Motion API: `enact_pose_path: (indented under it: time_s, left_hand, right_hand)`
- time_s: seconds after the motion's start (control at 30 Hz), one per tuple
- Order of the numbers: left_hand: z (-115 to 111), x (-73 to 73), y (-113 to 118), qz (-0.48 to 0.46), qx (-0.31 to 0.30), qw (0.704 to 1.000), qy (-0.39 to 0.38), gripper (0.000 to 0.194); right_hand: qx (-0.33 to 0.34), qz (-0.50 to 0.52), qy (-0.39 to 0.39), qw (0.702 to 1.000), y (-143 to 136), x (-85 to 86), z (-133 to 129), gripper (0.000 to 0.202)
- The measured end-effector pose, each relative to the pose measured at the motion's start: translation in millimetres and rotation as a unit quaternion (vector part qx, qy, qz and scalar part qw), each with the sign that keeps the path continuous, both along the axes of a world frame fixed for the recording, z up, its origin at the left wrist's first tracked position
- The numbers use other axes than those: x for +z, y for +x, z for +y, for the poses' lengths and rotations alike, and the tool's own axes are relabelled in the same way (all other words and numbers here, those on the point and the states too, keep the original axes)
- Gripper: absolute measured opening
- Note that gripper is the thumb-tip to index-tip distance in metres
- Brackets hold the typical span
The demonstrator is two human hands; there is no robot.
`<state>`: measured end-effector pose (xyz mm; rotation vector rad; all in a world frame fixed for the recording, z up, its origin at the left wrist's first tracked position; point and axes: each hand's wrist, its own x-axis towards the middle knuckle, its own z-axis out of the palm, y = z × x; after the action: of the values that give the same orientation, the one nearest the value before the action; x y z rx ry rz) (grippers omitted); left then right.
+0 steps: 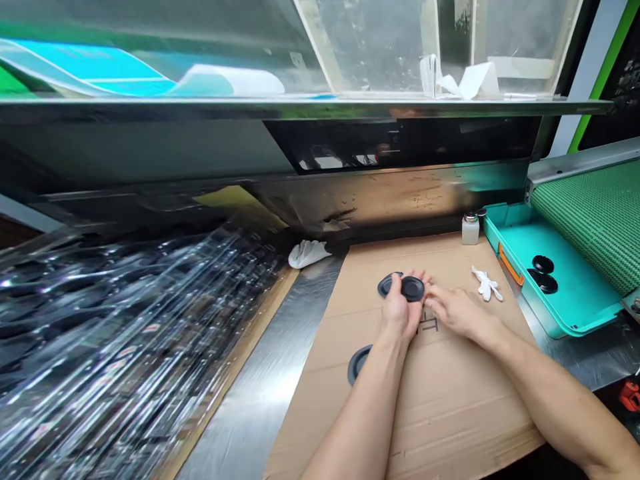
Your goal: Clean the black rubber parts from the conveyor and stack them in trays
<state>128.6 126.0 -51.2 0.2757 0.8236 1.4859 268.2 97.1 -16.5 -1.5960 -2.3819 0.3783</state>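
Note:
A black round disc with a raised rim (413, 289) lies in my left hand (400, 313), held by the thumb and upturned fingers above the cardboard. My right hand (457, 310) is close by on the right, its fingers bent together with their tips at the edge of the left hand. Anything between those fingertips is too small to make out. Just behind my left thumb, another black disc (385, 287) rests on the cardboard sheet (460, 407). One more black disc (356, 363) sits nearer, partly covered by my left forearm.
Stacked clear plastic trays with dark parts (125, 347) fill the left. A teal bin (575, 293) containing several black discs stands right, beside a green conveyor belt (595, 213). A small bottle (470, 230), white glove (487, 283) and white cloth (309, 254) lie around. A metal ledge (320, 109) crosses above.

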Motion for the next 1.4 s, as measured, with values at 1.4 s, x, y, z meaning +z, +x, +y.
enact_pose_path:
  time_s: [1.4]
  left_hand:
    - [-35.6, -9.9, 25.1, 0.398, -0.105, 0.907, 0.089, 0.059]
  right_hand:
    - [-0.006, -0.083, 0.022, 0.996, 13.6, 25.7, -1.1, 0.029]
